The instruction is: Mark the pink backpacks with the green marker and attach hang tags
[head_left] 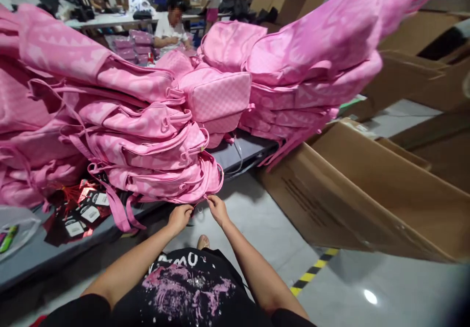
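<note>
Several pink patterned backpacks lie stacked in front of me, and the lowest backpack (165, 182) juts over the table edge. Just below its front edge my left hand (179, 218) is closed in a pinch on something small that I cannot make out. My right hand (218, 210) pinches a thin pink strip or cord at the backpack's lower edge. Both hands are close together, a short gap apart, with a thin loop hanging between them. Pink straps (119, 209) dangle to the left of my left hand.
Black hang tags (90, 213) with white labels and red strings lie on the grey table (33, 263), beside a clear plastic bag (18, 224). Open cardboard boxes (312, 195) stand at the right. More pink backpacks (316, 38) are piled behind. A person (171, 28) sits beyond.
</note>
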`<state>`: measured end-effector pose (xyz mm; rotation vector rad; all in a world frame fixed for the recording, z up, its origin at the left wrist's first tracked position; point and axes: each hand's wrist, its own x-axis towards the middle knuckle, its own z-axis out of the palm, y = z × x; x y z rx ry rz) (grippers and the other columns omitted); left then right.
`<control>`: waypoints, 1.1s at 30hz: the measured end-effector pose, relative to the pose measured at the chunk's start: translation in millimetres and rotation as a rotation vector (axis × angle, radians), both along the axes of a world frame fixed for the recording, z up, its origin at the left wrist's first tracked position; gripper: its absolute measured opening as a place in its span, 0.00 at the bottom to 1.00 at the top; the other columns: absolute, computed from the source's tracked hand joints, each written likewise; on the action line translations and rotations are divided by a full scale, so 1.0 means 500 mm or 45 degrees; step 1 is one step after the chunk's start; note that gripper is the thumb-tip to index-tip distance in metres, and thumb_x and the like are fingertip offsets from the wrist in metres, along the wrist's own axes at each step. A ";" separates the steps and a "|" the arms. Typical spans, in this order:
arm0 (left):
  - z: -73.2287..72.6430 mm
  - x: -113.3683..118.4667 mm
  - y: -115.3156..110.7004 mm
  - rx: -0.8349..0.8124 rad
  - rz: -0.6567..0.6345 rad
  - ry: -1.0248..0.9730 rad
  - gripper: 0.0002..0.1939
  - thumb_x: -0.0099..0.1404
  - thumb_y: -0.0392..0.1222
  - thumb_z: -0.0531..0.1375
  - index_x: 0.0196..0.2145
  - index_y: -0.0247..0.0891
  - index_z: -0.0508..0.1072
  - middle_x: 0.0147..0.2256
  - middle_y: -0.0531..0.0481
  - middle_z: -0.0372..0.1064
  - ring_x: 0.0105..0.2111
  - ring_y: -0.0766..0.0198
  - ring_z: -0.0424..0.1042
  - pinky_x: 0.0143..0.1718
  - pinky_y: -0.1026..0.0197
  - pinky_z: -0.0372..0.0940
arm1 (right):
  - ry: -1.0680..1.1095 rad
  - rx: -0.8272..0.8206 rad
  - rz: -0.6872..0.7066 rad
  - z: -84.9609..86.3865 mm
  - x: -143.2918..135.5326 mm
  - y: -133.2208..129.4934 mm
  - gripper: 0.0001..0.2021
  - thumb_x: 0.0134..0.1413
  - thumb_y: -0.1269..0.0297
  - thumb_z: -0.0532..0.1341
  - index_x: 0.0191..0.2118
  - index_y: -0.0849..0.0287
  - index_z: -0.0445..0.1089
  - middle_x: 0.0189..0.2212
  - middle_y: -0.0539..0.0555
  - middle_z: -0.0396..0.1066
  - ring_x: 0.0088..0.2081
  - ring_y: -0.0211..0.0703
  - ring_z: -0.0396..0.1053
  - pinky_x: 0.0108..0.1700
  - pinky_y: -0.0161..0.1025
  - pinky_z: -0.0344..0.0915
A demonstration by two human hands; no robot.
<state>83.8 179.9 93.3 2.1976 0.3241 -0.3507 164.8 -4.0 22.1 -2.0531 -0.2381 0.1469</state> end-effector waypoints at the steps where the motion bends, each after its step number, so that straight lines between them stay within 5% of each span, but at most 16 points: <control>1: -0.006 0.010 -0.024 0.003 0.035 0.033 0.11 0.68 0.42 0.58 0.45 0.36 0.75 0.41 0.47 0.76 0.42 0.60 0.74 0.50 0.50 0.66 | 0.031 0.014 0.061 -0.002 0.008 -0.011 0.12 0.63 0.57 0.60 0.42 0.61 0.71 0.41 0.53 0.73 0.41 0.41 0.72 0.47 0.46 0.70; 6: -0.035 0.030 -0.090 -0.083 0.224 0.165 0.15 0.70 0.48 0.57 0.47 0.36 0.73 0.45 0.46 0.73 0.44 0.60 0.73 0.52 0.48 0.67 | 0.175 0.063 0.256 0.005 0.036 -0.037 0.14 0.65 0.55 0.58 0.47 0.61 0.70 0.40 0.53 0.73 0.37 0.38 0.72 0.43 0.43 0.72; 9: -0.056 0.034 -0.103 -0.162 0.319 0.193 0.15 0.70 0.48 0.57 0.47 0.35 0.72 0.45 0.45 0.72 0.44 0.60 0.73 0.49 0.49 0.69 | 0.213 0.071 0.303 0.022 0.046 -0.040 0.14 0.64 0.54 0.59 0.40 0.62 0.71 0.31 0.49 0.72 0.29 0.35 0.69 0.37 0.39 0.70; 18: -0.099 0.046 -0.102 -0.477 0.303 0.191 0.15 0.69 0.48 0.59 0.43 0.33 0.73 0.39 0.48 0.72 0.37 0.63 0.73 0.41 0.55 0.71 | 0.198 0.258 0.082 0.094 0.049 -0.033 0.14 0.59 0.52 0.59 0.32 0.59 0.66 0.25 0.47 0.67 0.26 0.34 0.65 0.32 0.35 0.66; 24: -0.092 0.034 -0.080 -0.684 0.234 0.156 0.18 0.70 0.52 0.57 0.41 0.33 0.73 0.35 0.49 0.72 0.34 0.64 0.73 0.41 0.55 0.70 | 0.343 0.470 0.000 0.102 0.054 -0.025 0.15 0.54 0.48 0.57 0.33 0.56 0.61 0.33 0.54 0.75 0.25 0.39 0.71 0.30 0.37 0.69; 28: -0.075 0.011 -0.077 -0.821 0.240 0.110 0.19 0.69 0.51 0.57 0.49 0.33 0.70 0.37 0.48 0.73 0.36 0.63 0.73 0.43 0.54 0.69 | 0.410 0.540 -0.016 0.099 0.052 -0.036 0.17 0.54 0.46 0.56 0.33 0.55 0.58 0.30 0.54 0.76 0.24 0.39 0.71 0.29 0.38 0.70; 33: -0.073 -0.030 -0.083 -0.857 0.297 0.059 0.32 0.54 0.41 0.68 0.55 0.34 0.65 0.39 0.48 0.72 0.39 0.62 0.72 0.43 0.59 0.67 | 0.435 0.514 0.033 0.095 0.049 -0.040 0.16 0.52 0.48 0.59 0.34 0.56 0.62 0.29 0.53 0.74 0.26 0.40 0.70 0.33 0.39 0.70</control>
